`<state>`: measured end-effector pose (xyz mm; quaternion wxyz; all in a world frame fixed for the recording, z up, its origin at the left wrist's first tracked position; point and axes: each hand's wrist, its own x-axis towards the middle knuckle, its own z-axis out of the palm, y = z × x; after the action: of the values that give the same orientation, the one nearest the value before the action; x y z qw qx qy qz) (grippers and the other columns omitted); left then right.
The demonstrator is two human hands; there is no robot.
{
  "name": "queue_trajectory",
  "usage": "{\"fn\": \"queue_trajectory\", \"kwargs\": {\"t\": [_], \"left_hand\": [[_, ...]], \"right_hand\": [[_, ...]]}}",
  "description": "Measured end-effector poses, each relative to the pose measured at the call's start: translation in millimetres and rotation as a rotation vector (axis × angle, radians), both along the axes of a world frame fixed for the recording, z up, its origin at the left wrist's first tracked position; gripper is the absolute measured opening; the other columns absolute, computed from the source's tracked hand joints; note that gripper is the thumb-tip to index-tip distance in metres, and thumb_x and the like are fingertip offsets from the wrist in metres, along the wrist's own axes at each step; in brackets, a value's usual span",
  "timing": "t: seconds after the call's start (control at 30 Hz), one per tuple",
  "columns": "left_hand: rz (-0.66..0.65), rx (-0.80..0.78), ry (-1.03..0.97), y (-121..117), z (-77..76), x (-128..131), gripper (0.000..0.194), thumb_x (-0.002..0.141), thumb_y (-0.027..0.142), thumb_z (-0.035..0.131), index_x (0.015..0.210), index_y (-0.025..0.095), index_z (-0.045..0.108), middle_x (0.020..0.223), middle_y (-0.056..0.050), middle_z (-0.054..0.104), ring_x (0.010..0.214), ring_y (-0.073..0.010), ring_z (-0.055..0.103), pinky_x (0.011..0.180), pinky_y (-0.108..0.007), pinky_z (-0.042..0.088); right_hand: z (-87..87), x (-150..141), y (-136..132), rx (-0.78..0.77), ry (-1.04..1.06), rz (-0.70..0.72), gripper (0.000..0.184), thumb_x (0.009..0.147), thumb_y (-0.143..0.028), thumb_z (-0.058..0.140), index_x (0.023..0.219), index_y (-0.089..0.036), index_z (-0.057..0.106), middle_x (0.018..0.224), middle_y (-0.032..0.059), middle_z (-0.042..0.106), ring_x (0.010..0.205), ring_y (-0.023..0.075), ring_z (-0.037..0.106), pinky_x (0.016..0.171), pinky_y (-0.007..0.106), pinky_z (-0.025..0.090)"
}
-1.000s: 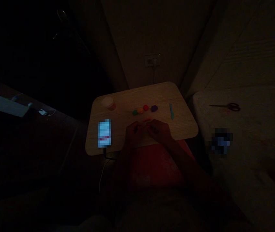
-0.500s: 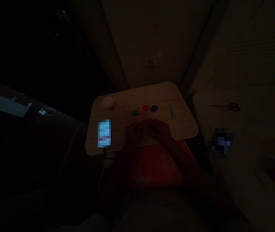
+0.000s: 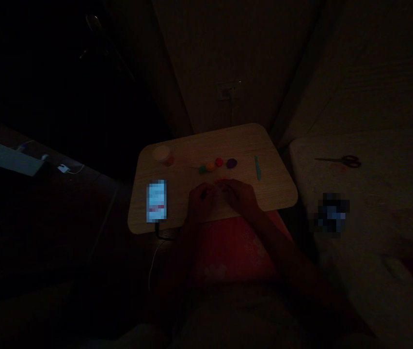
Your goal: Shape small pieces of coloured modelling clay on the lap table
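In the dim light, my left hand (image 3: 199, 199) and my right hand (image 3: 242, 198) meet over the near part of the wooden table (image 3: 181, 191), fingers curled inward. A small reddish bit (image 3: 221, 180) shows at the fingertips; its kind is too dark to tell. Just beyond my hands sits a row of small coloured lumps that look like modelling clay: a green lump (image 3: 202, 169), an orange lump (image 3: 211, 166), a red lump (image 3: 219, 162) and a purple lump (image 3: 231, 163). Farther right lies a flat teal tool (image 3: 258, 168), knife-like in shape.
A tub with a pale lid (image 3: 163, 155) stands at the back left of the table. In front of it lies a lit phone (image 3: 156, 201) with a cable. Scissors (image 3: 352, 161) rest on the pale surface to the right. A wall socket (image 3: 229, 90) is behind the table.
The picture is slightly brighter. My fingers have shifted very slightly; both hands stay in the same place, and the things on the table have not moved.
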<state>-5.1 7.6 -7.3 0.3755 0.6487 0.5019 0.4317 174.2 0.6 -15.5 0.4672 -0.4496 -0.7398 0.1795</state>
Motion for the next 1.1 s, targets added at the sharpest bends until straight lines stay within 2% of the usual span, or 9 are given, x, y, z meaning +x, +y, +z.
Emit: {"fn": "queue_trajectory", "kwargs": {"t": [0.17, 0.37, 0.5, 0.7, 0.9, 1.1], "left_hand": [[-0.005, 0.018, -0.017, -0.4, 0.5, 0.6, 0.018, 0.088, 0.031, 0.06, 0.08, 0.017, 0.067, 0.074, 0.0, 0.062, 0.071, -0.0135, 0.054, 0.066, -0.024, 0.041], [0.008, 0.008, -0.001, 1.5, -3.7, -0.1, 0.017, 0.088, 0.03, 0.062, 0.078, 0.017, 0.066, 0.073, 0.001, 0.061, 0.069, -0.0133, 0.053, 0.064, -0.023, 0.041], [0.002, 0.023, 0.006, 1.7, -4.5, -0.8, 0.018, 0.089, 0.031, 0.062, 0.079, 0.017, 0.067, 0.074, 0.0, 0.061, 0.07, -0.0133, 0.053, 0.064, -0.024, 0.04], [0.005, 0.023, 0.0, 0.3, -2.3, -0.7, 0.02, 0.088, 0.033, 0.062, 0.078, 0.017, 0.066, 0.071, 0.001, 0.058, 0.068, -0.0133, 0.051, 0.063, -0.024, 0.039], [0.003, 0.021, 0.005, 0.6, -2.9, -0.5, 0.018, 0.088, 0.032, 0.061, 0.079, 0.017, 0.067, 0.074, 0.0, 0.062, 0.07, -0.0139, 0.054, 0.065, -0.024, 0.04], [0.022, 0.009, -0.001, 0.9, -2.0, 0.6, 0.019, 0.086, 0.034, 0.062, 0.077, 0.017, 0.066, 0.073, 0.0, 0.061, 0.07, -0.0141, 0.053, 0.065, -0.024, 0.04]], "right_hand": [[-2.9, 2.8, 0.7, 0.009, 0.039, 0.067, 0.036, 0.092, -0.011, 0.048, 0.116, -0.021, 0.072, 0.116, 0.0081, 0.076, 0.097, 0.0182, 0.074, 0.087, 0.031, 0.059], [-4.1, 2.8, 0.7, -0.037, -0.005, 0.045, 0.033, 0.092, -0.013, 0.049, 0.111, -0.023, 0.073, 0.112, 0.0061, 0.077, 0.092, 0.0176, 0.075, 0.086, 0.031, 0.059], [-2.3, 1.3, 0.9, -0.041, -0.002, 0.012, 0.027, 0.095, -0.019, 0.052, 0.109, -0.023, 0.074, 0.107, 0.0062, 0.078, 0.094, 0.0196, 0.075, 0.087, 0.032, 0.059], [0.6, 0.8, 0.2, -0.044, 0.01, -0.035, 0.018, 0.096, -0.031, 0.059, 0.1, -0.023, 0.075, 0.096, 0.0059, 0.079, 0.082, 0.0187, 0.074, 0.078, 0.03, 0.058], [2.7, 2.4, -2.0, -0.055, 0.002, -0.024, 0.024, 0.096, -0.04, 0.06, 0.087, -0.021, 0.073, 0.084, 0.0056, 0.076, 0.069, 0.0164, 0.07, 0.065, 0.026, 0.053], [0.1, 3.4, -1.4, -0.052, -0.05, -0.016, 0.029, 0.098, -0.043, 0.057, 0.088, -0.022, 0.074, 0.083, 0.0054, 0.076, 0.073, 0.0176, 0.07, 0.069, 0.027, 0.052]]}}
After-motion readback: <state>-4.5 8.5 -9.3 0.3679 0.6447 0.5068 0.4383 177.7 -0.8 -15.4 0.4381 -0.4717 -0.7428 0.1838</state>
